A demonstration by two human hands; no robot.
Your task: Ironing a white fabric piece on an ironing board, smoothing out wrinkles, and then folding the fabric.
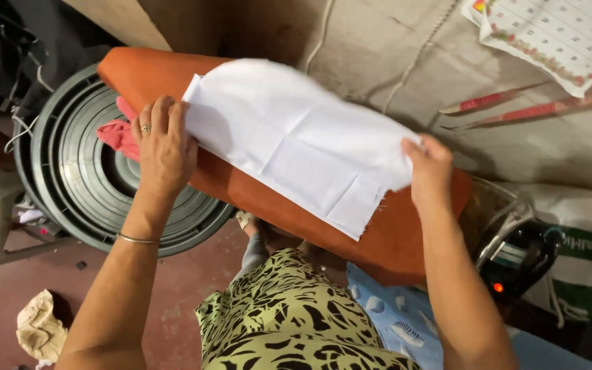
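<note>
A creased white cloth (pixel 296 140) lies spread over an orange padded board (pixel 392 233) that runs from upper left to lower right. My left hand (pixel 164 147), with a ring on one finger and a bangle on the wrist, presses flat on the cloth's left edge. At the other end, my right hand (pixel 429 168) pinches the cloth's right edge. A pink cloth (pixel 119 133) pokes out from under my left hand beside the board.
A black electric iron (pixel 515 253) with a red light sits at the board's right end. A dark round plastic lid or tub (pixel 77 178) stands at the left. A calendar (pixel 563 34) hangs on the wall. A crumpled beige rag (pixel 39 327) lies on the red floor.
</note>
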